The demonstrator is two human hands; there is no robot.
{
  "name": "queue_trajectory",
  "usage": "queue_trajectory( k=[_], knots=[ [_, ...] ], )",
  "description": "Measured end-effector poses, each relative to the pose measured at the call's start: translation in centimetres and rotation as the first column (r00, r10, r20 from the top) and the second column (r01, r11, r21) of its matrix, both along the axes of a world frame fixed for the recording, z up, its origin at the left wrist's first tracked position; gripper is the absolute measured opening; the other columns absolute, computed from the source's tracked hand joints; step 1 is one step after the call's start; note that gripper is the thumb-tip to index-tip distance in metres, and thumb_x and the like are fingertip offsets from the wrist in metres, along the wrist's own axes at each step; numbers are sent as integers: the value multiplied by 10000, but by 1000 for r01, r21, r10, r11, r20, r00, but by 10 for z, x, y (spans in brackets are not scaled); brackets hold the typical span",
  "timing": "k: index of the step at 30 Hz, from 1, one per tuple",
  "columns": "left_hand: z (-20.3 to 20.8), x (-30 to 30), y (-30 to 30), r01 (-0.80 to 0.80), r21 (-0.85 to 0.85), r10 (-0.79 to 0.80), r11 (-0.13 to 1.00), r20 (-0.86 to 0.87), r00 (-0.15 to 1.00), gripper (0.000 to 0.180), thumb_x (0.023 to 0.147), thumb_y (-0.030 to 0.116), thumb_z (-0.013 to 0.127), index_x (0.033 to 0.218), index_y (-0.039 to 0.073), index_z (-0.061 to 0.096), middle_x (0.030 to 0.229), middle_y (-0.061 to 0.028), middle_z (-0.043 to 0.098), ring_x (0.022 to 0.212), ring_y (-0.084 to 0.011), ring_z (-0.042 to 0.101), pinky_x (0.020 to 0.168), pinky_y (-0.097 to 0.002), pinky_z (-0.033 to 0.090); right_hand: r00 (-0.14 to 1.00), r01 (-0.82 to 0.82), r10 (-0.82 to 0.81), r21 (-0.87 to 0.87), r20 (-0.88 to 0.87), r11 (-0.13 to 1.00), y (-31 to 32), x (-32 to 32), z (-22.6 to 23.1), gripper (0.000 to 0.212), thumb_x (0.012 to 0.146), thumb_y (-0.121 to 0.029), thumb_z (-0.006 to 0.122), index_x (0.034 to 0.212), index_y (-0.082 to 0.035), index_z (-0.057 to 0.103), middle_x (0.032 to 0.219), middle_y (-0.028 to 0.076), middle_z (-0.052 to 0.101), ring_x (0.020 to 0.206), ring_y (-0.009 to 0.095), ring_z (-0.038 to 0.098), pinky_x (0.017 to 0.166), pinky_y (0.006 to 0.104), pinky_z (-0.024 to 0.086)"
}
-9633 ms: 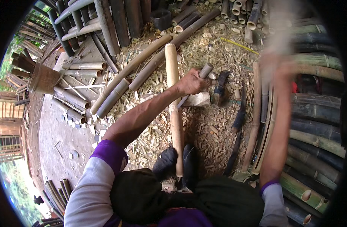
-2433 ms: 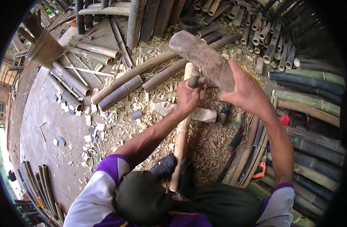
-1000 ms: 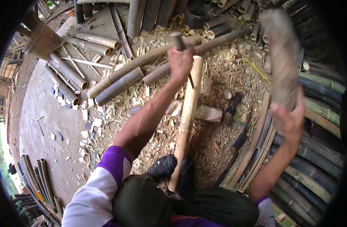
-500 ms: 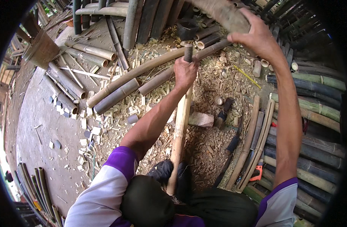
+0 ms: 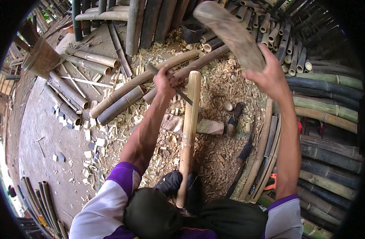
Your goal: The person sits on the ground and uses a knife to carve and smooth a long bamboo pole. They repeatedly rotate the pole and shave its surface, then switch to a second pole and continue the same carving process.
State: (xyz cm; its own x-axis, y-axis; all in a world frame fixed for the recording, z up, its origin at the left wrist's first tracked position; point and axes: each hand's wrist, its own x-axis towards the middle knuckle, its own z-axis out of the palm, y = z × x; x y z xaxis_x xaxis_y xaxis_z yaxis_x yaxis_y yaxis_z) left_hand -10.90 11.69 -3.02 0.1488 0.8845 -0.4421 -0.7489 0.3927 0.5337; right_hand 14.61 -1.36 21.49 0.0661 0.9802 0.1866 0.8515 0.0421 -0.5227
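My left hand [image 5: 165,83] is closed around a dark, thin chisel-like metal tool [image 5: 184,96]. Its lower end meets the left side of a pale bamboo pole [image 5: 188,135], though the exact contact is hard to make out. The pole leans across a rough wooden block [image 5: 210,126], with its near end between my dark-shod feet [image 5: 169,182]. Raised at the upper right, my right hand [image 5: 272,79] grips the near end of a thick, worn chunk of wood [image 5: 230,34], which is slightly blurred. A gap separates this chunk from the metal tool.
Wood chips [image 5: 218,163] cover the ground. Longer bamboo poles [image 5: 144,81] lie beyond my left hand. Stacked bamboo [image 5: 329,151] lines the right side, near an orange-handled saw [image 5: 271,181]. A black bucket [image 5: 192,32] stands at the back, and a brown bucket [image 5: 41,59] far left.
My left hand has moved left, tilting the metal tool from upright to slanted against the pole's side. The raised wooden chunk has come further into view, and my right hand is slightly lower.
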Motion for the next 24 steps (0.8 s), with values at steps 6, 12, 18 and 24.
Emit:
queue_trajectory(
  k=[6,12,18,24],
  knots=[
    [-66,-20,3,11,-167,38,986,290,956,320,997,304,584,749,121,501,532,86,255,417,-95,210,399,-277,211,722,132,-162,-97,-672,987,-82,-12,-68,687,776,-253,827,1314,39,516,1049,167,664,835,260,702,745,380,587],
    [-28,-8,4,54,-35,-50,998,93,994,321,996,334,600,776,109,533,542,80,275,446,-85,265,414,-271,233,445,467,-637,-444,-630,765,-140,22,-172,662,796,-218,832,1320,18,503,1010,136,667,734,245,694,642,381,578],
    [-16,6,0,87,-22,-86,996,44,995,313,983,324,621,766,117,531,540,80,301,445,-80,282,422,-267,243,531,840,-795,-60,293,539,-181,63,-271,706,880,-305,775,1434,14,476,1334,329,600,1202,420,637,1015,518,499],
    [-10,-7,3,59,-1,-59,998,-27,998,315,978,321,631,757,120,531,538,76,307,445,-83,288,418,-272,243,890,347,-448,-508,-88,788,-36,-40,-192,392,1060,-402,532,1019,-31,652,862,153,660,815,256,676,768,454,524]
  ],
)
